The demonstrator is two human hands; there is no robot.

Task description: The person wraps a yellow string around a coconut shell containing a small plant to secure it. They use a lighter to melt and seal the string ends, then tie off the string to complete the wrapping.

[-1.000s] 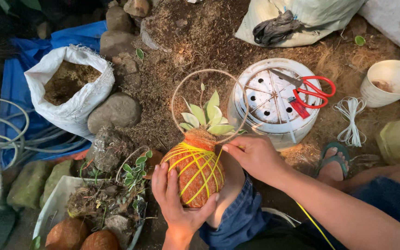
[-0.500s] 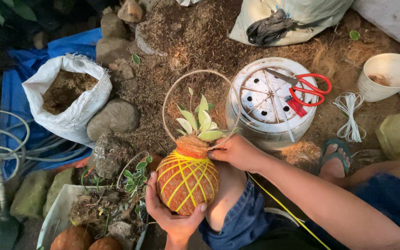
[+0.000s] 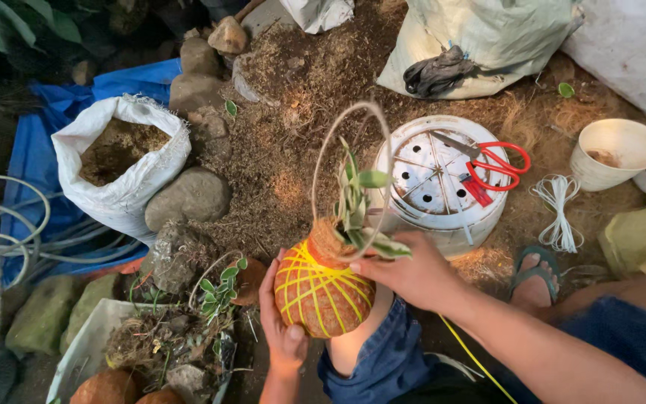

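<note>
Orange fibre ball, yellow string criss-crossed, leafy plant on top; left hand cupping, right hand gripping.

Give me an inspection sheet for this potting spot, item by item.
Surface: bare ground strewn with brown fibre.
Job's things: moss ball wrapped in yellow string, plant on top, wire loop above.
Clutter: red scissors on upturned white tub; open sack; white cup; stones.
Grippers: left hand cradles the ball; right hand grips its top.
Cables: hoses at left; string bundle.
Surroundings: blue tarp, sacks.
</note>
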